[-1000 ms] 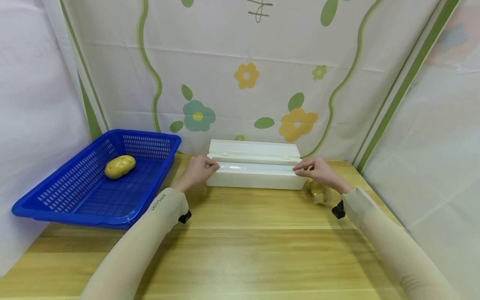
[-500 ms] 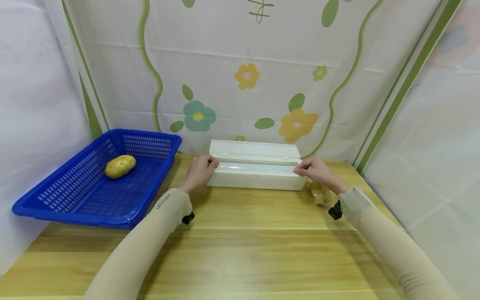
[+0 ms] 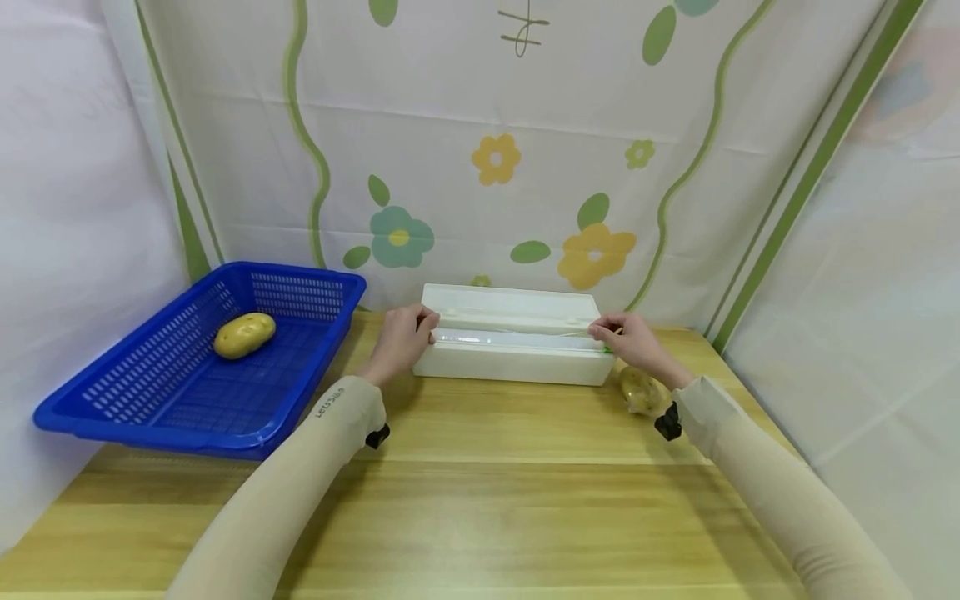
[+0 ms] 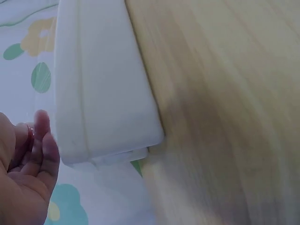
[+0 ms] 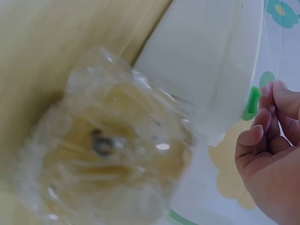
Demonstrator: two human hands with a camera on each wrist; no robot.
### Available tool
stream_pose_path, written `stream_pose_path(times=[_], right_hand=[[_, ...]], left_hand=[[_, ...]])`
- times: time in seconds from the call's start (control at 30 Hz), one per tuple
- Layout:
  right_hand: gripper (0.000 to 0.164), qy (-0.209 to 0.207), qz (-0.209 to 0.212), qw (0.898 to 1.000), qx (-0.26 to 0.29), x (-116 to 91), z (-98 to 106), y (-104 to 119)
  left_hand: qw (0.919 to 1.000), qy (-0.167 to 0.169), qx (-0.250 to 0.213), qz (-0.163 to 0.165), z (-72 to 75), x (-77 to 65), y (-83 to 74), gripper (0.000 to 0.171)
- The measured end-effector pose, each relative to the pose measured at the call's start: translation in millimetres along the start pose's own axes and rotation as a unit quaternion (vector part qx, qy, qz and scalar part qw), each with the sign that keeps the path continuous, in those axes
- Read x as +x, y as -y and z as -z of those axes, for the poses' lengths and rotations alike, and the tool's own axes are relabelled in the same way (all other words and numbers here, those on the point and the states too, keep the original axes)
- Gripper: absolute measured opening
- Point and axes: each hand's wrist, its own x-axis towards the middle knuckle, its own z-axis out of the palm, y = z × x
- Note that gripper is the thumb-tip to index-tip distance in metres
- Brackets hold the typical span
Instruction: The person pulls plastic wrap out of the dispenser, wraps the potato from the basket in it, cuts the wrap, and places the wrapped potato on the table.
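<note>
A long white cling film dispenser (image 3: 513, 365) lies at the back of the table with its lid (image 3: 517, 302) tipped back. A thin edge of clear cling film (image 3: 525, 334) stretches above its opening between both hands. My left hand (image 3: 405, 337) pinches the film at the left end, curled fingers showing in the left wrist view. At the right end my right hand (image 3: 636, 342) pinches it between thumb and forefinger. A green cutter piece (image 5: 253, 103) shows at the box's right end. Just below the right hand sits a potato wrapped in film (image 3: 642, 390).
A blue perforated plastic basket (image 3: 165, 437) stands on the left of the wooden table (image 3: 495, 517), holding one bare potato (image 3: 244, 336). Behind the dispenser hangs a white flowered curtain (image 3: 450, 83), and more white cloth (image 3: 862, 333) closes the right side.
Both hands have risen slightly at the box opening, and a film edge now shows lifted between them. The green piece at the right end has come into sight.
</note>
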Motion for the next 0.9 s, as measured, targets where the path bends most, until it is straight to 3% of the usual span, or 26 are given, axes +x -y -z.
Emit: stream_pose_path(times=[0.3,0.53,0.9], right_hand=[[0.033,-0.013,0.031,0.999,-0.011,2.0,12.6,10.7],[0.023,-0.044,0.042,0.998,-0.033,8.1,24.8,24.6],[0.021,-0.087,0.079,0.99,-0.073,19.9,48.8,50.7]], left_hand=[[0.9989,-0.015,-0.042,-0.015,13.3,3.5,-12.9,0.026],[0.9987,-0.03,-0.039,-0.017,24.6,12.6,-20.1,0.025],[0.9977,-0.035,-0.051,-0.025,47.8,22.5,-45.1,0.022]])
